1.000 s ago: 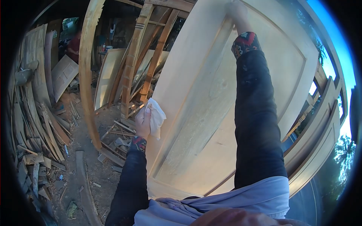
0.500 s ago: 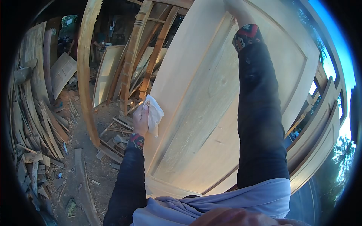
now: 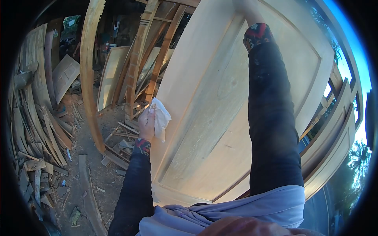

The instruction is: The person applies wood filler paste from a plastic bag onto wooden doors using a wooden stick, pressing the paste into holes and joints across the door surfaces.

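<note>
A large pale wooden door with recessed panels (image 3: 204,137) leans in front of me, filling the middle of the view. At its left edge, my left hand (image 3: 147,124) is closed on a crumpled white cloth (image 3: 161,120), thumb uppermost. The cloth hangs against the door's border. My right hand (image 3: 250,11) reaches far up to the upper part of the door, at the top of the view. Its fingers are blurred and partly cut off by the frame, so I cannot make out whether it holds anything.
Wooden posts (image 3: 89,74) and a ladder-like frame (image 3: 138,55) stand at the left. Scrap boards (image 3: 37,169) and a long plank (image 3: 88,192) lie on the dirt ground. More panelled boards (image 3: 330,145) lean at the right. A loose panel (image 3: 67,76) rests farther back.
My right hand and forearm have shifted slightly to the right at the top of the door. My left hand with the cloth stays nearly in place.
</note>
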The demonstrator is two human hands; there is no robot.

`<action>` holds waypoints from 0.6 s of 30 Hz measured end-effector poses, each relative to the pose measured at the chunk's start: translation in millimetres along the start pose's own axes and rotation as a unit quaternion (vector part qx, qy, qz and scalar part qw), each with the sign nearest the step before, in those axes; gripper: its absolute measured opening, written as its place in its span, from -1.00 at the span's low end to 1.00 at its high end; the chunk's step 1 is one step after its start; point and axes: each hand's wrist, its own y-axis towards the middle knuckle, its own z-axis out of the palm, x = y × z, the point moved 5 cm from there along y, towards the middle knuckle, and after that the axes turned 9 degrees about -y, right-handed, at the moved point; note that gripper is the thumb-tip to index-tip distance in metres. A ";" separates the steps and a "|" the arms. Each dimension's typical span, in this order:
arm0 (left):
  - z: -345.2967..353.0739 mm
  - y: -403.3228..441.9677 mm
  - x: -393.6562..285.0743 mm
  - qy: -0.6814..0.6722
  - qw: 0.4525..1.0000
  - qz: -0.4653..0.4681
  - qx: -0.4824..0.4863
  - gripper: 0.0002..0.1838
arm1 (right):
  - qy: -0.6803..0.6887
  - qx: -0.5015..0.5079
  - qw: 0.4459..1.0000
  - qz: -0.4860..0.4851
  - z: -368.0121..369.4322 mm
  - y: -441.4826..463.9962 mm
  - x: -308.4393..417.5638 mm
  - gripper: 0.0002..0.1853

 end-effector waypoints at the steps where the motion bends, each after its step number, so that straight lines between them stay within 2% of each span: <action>1: 0.5 -0.4 -1.4 -0.006 1.000 -0.004 0.002 -0.61 | -0.111 0.031 0.991 -0.062 5.7 0.7 6.5 -0.72; 4: 2.0 0.4 -2.1 -0.006 1.000 0.018 -0.004 -0.62 | -0.125 -0.020 0.980 -0.151 10.1 -9.7 -1.0 -0.76; 5: 1.0 0.7 -1.9 -0.001 0.999 0.031 -0.010 -0.62 | -0.003 -0.050 0.998 -0.034 1.3 -10.6 -16.5 -0.75; 6: 1.5 1.3 -5.1 -0.001 0.999 0.035 -0.008 -0.62 | 0.120 -0.079 0.986 0.083 -15.5 -23.6 -32.1 -0.74; 7: 2.8 1.6 -10.3 -0.001 0.999 0.037 -0.004 -0.62 | 0.241 -0.102 0.945 0.198 -22.5 -35.1 -49.5 -0.73; 13: 1.0 0.8 -7.2 0.001 1.000 0.017 0.007 -0.63 | 0.250 -0.197 0.945 0.075 -60.3 -43.9 -59.5 -0.68; 16: 1.9 1.1 -7.2 -0.002 1.000 0.017 0.008 -0.62 | 0.213 -0.160 0.962 0.057 -70.9 -50.4 -41.0 -0.68; 18: 2.1 0.4 -7.3 -0.001 1.000 0.018 0.008 -0.62 | 0.197 -0.123 0.969 0.083 -69.1 -53.3 -31.6 -0.67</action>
